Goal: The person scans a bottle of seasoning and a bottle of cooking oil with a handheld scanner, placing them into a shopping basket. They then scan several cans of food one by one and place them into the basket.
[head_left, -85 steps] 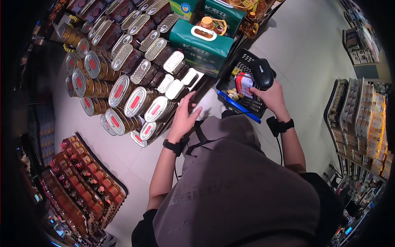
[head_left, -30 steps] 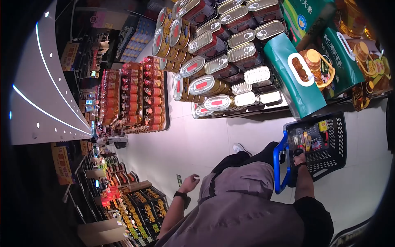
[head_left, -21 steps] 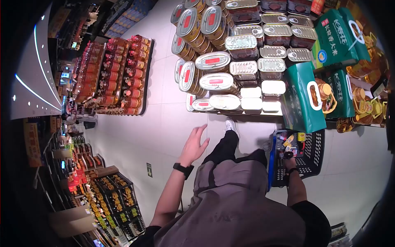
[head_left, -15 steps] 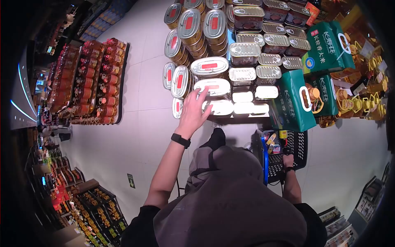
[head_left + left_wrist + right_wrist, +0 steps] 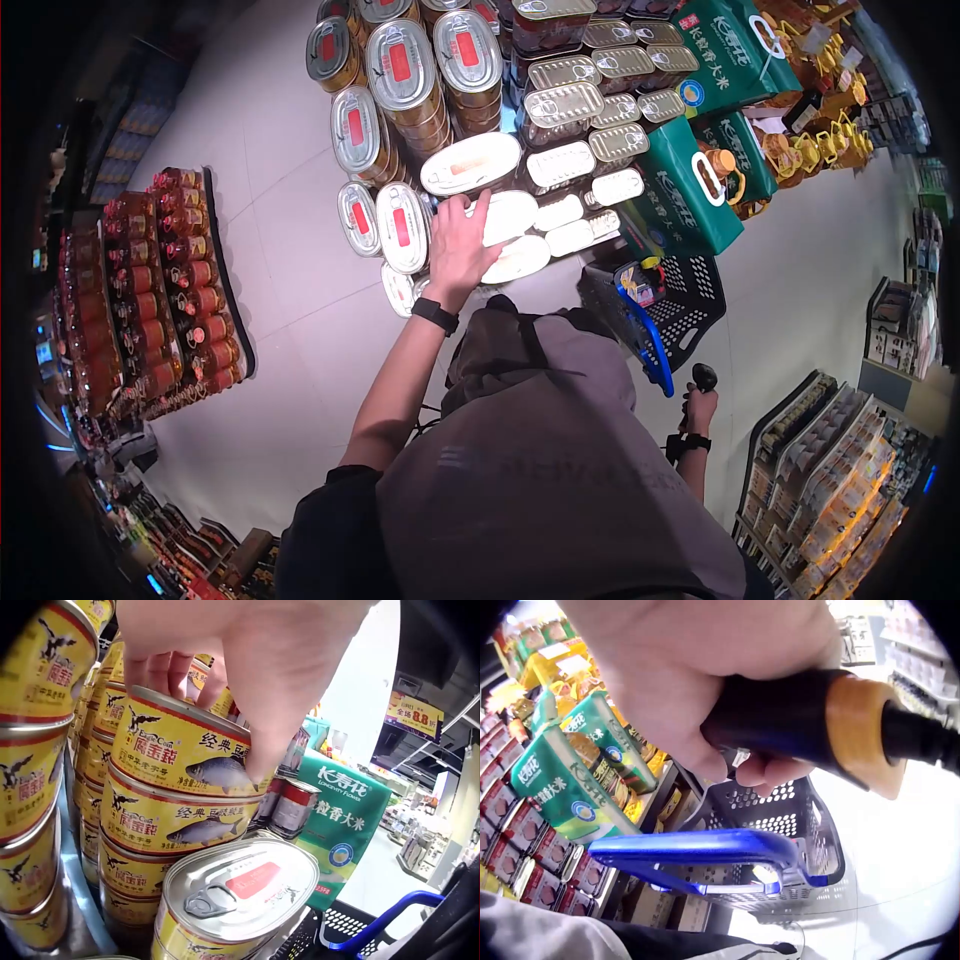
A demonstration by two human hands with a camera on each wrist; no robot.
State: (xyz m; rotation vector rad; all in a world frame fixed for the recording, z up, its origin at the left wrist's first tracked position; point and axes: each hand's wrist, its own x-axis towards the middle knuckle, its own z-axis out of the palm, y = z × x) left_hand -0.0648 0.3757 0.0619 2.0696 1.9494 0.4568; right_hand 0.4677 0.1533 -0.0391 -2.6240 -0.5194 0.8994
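My left hand (image 5: 458, 245) grips the top tin of canned fish (image 5: 187, 754) of a stack in the left wrist view. Its thumb lies on the yellow front with the fish picture, and its fingers reach over to the far side. Below it stand more yellow oval tins; another, with a ring-pull lid (image 5: 240, 889), is just in front. Down at the right, my right hand (image 5: 699, 408) is wrapped round the handle of a black barcode scanner (image 5: 704, 376). The right wrist view shows the scanner's orange band (image 5: 862, 724) and its cable.
A black shopping basket (image 5: 700, 320) with a blue handle (image 5: 655, 350) stands right of the tins, a few packets inside. Green rice bags (image 5: 690, 190) border the display. Bottled goods (image 5: 160, 290) fill a stand at left; shelves (image 5: 830, 470) stand at right.
My left hand has reached forward to the tins and now grips one. My right hand has come out of the basket with the scanner. The head view has swung left, then back.
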